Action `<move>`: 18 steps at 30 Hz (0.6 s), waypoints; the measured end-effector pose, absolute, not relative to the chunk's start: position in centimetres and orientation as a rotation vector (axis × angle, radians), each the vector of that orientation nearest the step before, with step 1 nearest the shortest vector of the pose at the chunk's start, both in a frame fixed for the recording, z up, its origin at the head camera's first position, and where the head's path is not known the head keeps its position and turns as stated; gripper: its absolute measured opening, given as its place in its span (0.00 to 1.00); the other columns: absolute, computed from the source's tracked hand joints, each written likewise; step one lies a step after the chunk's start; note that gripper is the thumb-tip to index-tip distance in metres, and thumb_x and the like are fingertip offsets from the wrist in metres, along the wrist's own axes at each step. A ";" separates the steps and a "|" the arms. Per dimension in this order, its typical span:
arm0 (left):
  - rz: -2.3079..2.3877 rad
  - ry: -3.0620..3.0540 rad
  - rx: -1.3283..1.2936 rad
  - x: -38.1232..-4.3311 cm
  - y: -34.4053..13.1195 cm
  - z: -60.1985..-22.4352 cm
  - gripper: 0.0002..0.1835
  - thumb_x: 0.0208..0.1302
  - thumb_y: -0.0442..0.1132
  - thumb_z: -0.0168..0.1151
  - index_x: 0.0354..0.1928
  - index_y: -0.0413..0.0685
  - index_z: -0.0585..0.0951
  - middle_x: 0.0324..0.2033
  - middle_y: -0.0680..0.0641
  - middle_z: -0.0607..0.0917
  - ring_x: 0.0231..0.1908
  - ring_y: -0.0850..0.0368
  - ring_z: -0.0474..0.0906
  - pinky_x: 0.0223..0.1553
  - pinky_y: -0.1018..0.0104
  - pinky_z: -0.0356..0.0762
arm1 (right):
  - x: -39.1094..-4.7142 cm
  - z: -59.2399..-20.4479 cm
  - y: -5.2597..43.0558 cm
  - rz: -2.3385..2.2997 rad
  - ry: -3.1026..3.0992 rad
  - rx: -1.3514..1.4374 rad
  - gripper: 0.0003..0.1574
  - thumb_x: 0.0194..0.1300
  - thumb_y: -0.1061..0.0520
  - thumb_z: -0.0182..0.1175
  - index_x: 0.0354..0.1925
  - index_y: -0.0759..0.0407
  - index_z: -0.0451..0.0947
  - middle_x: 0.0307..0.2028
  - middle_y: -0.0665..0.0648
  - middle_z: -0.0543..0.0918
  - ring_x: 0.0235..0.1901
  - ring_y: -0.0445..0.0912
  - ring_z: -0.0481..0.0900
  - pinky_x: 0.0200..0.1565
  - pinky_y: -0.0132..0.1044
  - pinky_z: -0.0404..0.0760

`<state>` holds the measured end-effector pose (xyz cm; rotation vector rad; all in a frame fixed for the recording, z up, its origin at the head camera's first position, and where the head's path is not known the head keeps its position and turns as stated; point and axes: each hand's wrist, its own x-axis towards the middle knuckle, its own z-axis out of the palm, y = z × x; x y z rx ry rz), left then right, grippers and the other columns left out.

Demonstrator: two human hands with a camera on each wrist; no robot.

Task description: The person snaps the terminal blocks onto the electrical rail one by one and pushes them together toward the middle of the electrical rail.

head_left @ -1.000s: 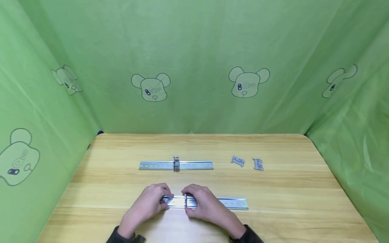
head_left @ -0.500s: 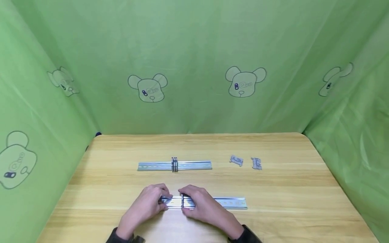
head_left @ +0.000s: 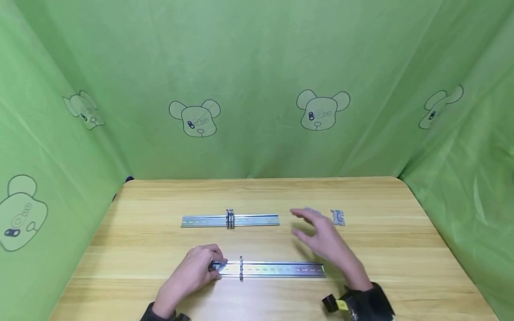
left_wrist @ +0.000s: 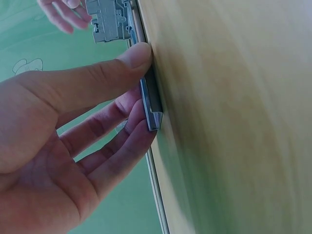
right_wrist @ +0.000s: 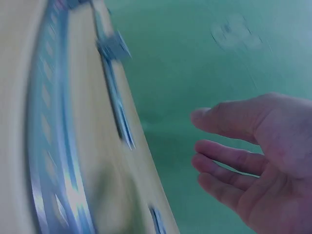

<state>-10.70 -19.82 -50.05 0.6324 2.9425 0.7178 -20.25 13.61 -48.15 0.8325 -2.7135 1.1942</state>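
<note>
1. Left hand [head_left: 198,263] pinches the near rail [head_left: 281,269] at its left end, thumb against fingers; the rest of that rail runs off to the right of the grip, on the table [head_left: 140,249].
2. Right hand [head_left: 324,236] holds nothing, fingers loosely spread in the air, right of and beyond the left hand's grip.
3. Done, as I judge it: one module [head_left: 241,268] stands across the near rail, just right of the pinch; a tight cluster [head_left: 230,219] sits on the far rail [head_left: 201,221], beyond the grip.
4. Left, by the same judgement: two modules off the rails, well to the right of the pinch and farther out. One [head_left: 338,217] lies in plain sight; the other [head_left: 314,209] shows only partly behind the right hand.
5. Hard to make out: the cluster's count; whether the near module is fully latched; the rail's left end, fingers covering it from above. Right wrist view blurred.
</note>
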 end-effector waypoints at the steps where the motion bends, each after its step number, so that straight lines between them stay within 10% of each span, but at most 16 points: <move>1: 0.722 2.940 0.634 -10.7 -19.8 -50.0 0.17 0.45 0.37 0.76 0.41 0.45 0.89 0.39 0.52 0.86 0.40 0.53 0.83 0.44 0.57 0.85 | -20.8 -48.2 14.5 1.182 -2.697 0.810 0.34 0.57 0.63 0.69 0.62 0.65 0.73 0.57 0.64 0.79 0.55 0.59 0.77 0.56 0.56 0.78; 18: 0.742 2.932 0.642 -10.7 -19.8 -49.8 0.17 0.44 0.38 0.77 0.40 0.46 0.89 0.39 0.52 0.86 0.39 0.54 0.82 0.44 0.55 0.85 | -25.4 -51.8 23.8 1.062 -2.845 0.599 0.40 0.55 0.65 0.69 0.66 0.65 0.69 0.65 0.69 0.69 0.63 0.68 0.63 0.61 0.70 0.63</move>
